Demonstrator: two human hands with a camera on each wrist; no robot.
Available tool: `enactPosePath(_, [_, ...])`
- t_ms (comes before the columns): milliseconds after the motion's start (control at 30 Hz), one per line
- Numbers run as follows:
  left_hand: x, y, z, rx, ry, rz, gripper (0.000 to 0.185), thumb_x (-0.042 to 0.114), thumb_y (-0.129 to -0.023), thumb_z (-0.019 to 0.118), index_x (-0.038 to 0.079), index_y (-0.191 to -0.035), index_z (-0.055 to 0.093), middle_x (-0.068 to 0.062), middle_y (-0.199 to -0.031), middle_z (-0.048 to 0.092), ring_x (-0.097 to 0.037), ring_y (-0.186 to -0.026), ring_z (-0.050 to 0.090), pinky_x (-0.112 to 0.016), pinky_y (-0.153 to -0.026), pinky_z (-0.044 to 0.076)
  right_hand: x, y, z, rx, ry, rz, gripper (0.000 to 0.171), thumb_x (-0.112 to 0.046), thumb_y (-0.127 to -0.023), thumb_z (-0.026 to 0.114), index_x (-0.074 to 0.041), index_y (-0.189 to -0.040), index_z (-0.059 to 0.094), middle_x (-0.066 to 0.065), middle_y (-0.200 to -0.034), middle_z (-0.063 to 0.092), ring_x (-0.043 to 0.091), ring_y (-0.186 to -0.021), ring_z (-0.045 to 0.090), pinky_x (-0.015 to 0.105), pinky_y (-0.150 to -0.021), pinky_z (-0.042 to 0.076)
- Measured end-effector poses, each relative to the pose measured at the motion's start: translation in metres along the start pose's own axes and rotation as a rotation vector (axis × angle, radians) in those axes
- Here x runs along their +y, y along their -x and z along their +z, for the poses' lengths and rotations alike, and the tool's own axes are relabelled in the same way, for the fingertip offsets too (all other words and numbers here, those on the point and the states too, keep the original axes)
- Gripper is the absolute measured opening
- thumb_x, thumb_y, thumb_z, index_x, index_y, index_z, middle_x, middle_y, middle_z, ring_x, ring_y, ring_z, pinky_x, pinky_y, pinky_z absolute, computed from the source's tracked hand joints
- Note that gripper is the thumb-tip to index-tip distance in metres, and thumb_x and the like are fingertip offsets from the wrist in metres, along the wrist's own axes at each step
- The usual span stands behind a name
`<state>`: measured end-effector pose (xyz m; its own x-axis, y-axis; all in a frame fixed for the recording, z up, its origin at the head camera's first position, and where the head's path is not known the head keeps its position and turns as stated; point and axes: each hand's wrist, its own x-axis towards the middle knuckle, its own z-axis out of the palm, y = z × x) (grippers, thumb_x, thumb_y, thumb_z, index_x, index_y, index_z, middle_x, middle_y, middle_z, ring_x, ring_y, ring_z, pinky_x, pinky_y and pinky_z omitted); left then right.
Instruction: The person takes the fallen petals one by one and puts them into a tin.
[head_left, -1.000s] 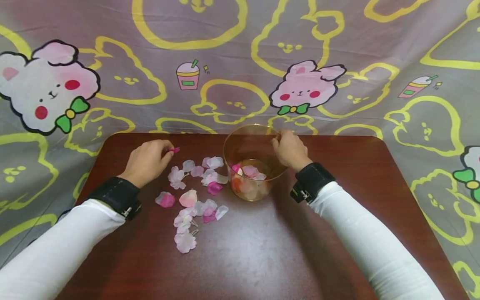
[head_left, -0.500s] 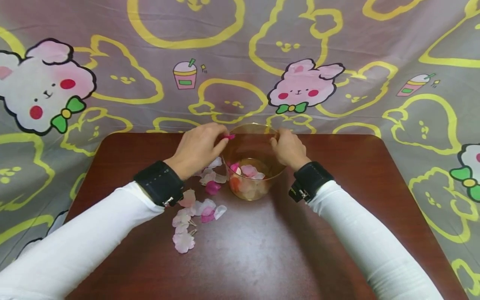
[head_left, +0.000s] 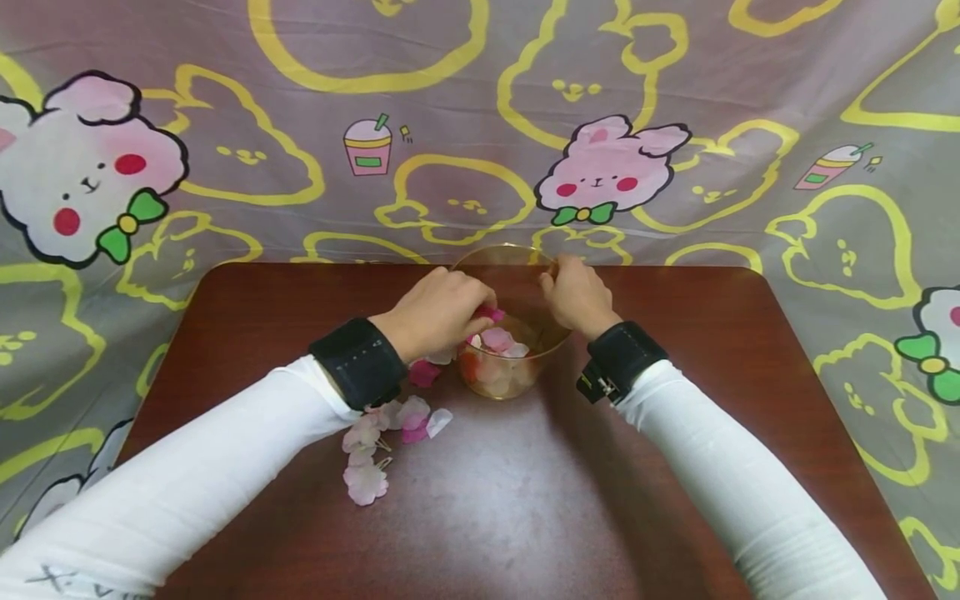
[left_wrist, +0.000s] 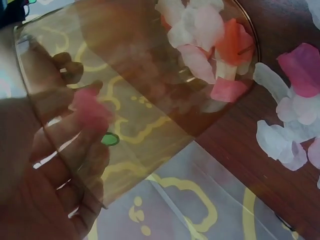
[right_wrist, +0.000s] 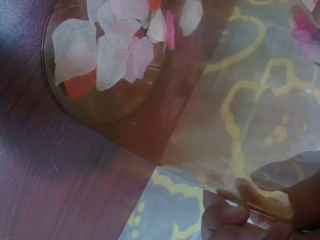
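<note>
A transparent amber tub stands on the table with several white, pink and orange-red petals at its bottom. My left hand is inside the tub's mouth at the left, pinching a bright pink petal in its fingertips above the others. In the left wrist view that petal shows blurred through the tub's wall. My right hand grips the rim at the right, thumb on one side and fingers on the other.
Loose petals lie left of the tub: a magenta petal beside it, and pale pink petals nearer the front. My left forearm hides part of that spread. A cartoon-printed cloth hangs behind the brown table.
My left hand has carried the pink petal rightward from the table's left side, over the rim, then down into the tub. My right hand has stayed on the rim.
</note>
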<state>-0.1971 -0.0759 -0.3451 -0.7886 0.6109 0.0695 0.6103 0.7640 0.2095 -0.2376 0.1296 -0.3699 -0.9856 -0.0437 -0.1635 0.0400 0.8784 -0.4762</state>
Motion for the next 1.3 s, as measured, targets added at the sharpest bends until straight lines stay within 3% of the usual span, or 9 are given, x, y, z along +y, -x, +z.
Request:
enactPosePath(100, [-0.002,0.005,-0.005,-0.002,0.051,-0.012,0.024,0.023,-0.093,0.073,0.008,-0.112,0.075,-0.007,-0.106,0.077,-0.026,-0.1,0.07,-0.042,-0.091,0.053,0.0,0.0,0.001,0.001,0.001,-0.003,0.025,-0.032,-0.104,0.047,-0.009,-0.101,0.055,0.007,-0.086,0.053,0.028,-0.084,0.057,0.04,-0.068,0.039])
enactPosePath(233, [-0.01,0.017,-0.015,0.075,0.148,-0.067,0.025,0.021,-0.096,0.069,0.008,-0.117,0.072,-0.009,-0.115,0.074,-0.027,-0.109,0.066,-0.044,-0.098,0.051,0.0,-0.001,0.001,0.004,0.002,-0.002,0.024,-0.032,-0.104,0.047,-0.009,-0.099,0.054,0.007,-0.086,0.053,0.028,-0.084,0.057,0.041,-0.068,0.038])
enactPosePath(367, [-0.03,0.035,-0.02,0.157,0.205,-0.171,0.025,0.02,-0.097,0.067,0.007,-0.118,0.071,-0.01,-0.118,0.072,-0.029,-0.115,0.065,-0.047,-0.101,0.05,0.001,-0.001,0.001,0.0,0.005,0.002,0.024,-0.031,-0.105,0.046,-0.009,-0.1,0.054,0.007,-0.087,0.053,0.028,-0.085,0.057,0.041,-0.069,0.039])
enactPosePath(500, [-0.058,0.059,-0.017,0.16,0.251,-0.295,0.027,0.021,-0.099,0.065,0.005,-0.121,0.069,-0.013,-0.122,0.071,-0.031,-0.114,0.064,-0.051,-0.098,0.05,0.001,0.0,0.0,-0.001,0.008,0.002,0.024,-0.031,-0.105,0.046,-0.009,-0.099,0.053,0.007,-0.086,0.053,0.028,-0.084,0.057,0.041,-0.069,0.039])
enactPosePath(667, [-0.09,0.1,0.001,0.098,0.248,-0.401,0.026,0.02,-0.098,0.065,0.004,-0.118,0.07,-0.016,-0.117,0.072,-0.028,-0.092,0.064,-0.045,-0.078,0.05,0.001,0.0,0.001,0.003,0.005,0.001,0.024,-0.03,-0.105,0.046,-0.009,-0.098,0.053,0.007,-0.085,0.052,0.028,-0.083,0.056,0.04,-0.067,0.038])
enactPosePath(833, [-0.11,0.138,0.031,0.018,0.201,-0.474,0.019,0.019,-0.092,0.072,0.003,-0.104,0.072,-0.01,-0.087,0.071,-0.019,-0.07,0.057,-0.032,-0.059,0.042,0.0,-0.002,0.002,0.01,0.002,-0.001,0.024,-0.031,-0.105,0.047,-0.009,-0.097,0.053,0.007,-0.084,0.052,0.028,-0.081,0.056,0.039,-0.066,0.037])
enactPosePath(933, [-0.115,0.155,0.049,-0.048,0.185,-0.51,0.021,0.022,-0.088,0.077,0.004,-0.095,0.07,-0.004,-0.075,0.063,-0.017,-0.064,0.052,-0.03,-0.055,0.037,0.001,-0.002,0.002,0.013,-0.002,-0.003,0.023,-0.031,-0.105,0.047,-0.009,-0.098,0.053,0.007,-0.084,0.052,0.028,-0.081,0.056,0.04,-0.066,0.037])
enactPosePath(1067, [-0.115,0.168,0.066,-0.101,0.164,-0.536,0.026,0.029,-0.084,0.081,0.008,-0.088,0.066,-0.001,-0.07,0.057,-0.016,-0.063,0.05,-0.031,-0.056,0.036,0.001,-0.002,0.002,0.011,0.004,-0.002,0.023,-0.031,-0.105,0.048,-0.009,-0.099,0.054,0.007,-0.085,0.053,0.029,-0.083,0.057,0.041,-0.067,0.038])
enactPosePath(1300, [-0.112,0.173,0.079,-0.082,0.158,-0.554,0.018,0.022,-0.087,0.079,0.008,-0.087,0.067,-0.002,-0.068,0.057,-0.017,-0.062,0.05,-0.031,-0.056,0.038,0.0,-0.001,0.001,0.004,0.022,0.005,0.023,-0.031,-0.104,0.048,-0.01,-0.099,0.055,0.007,-0.086,0.055,0.028,-0.083,0.058,0.041,-0.067,0.039])
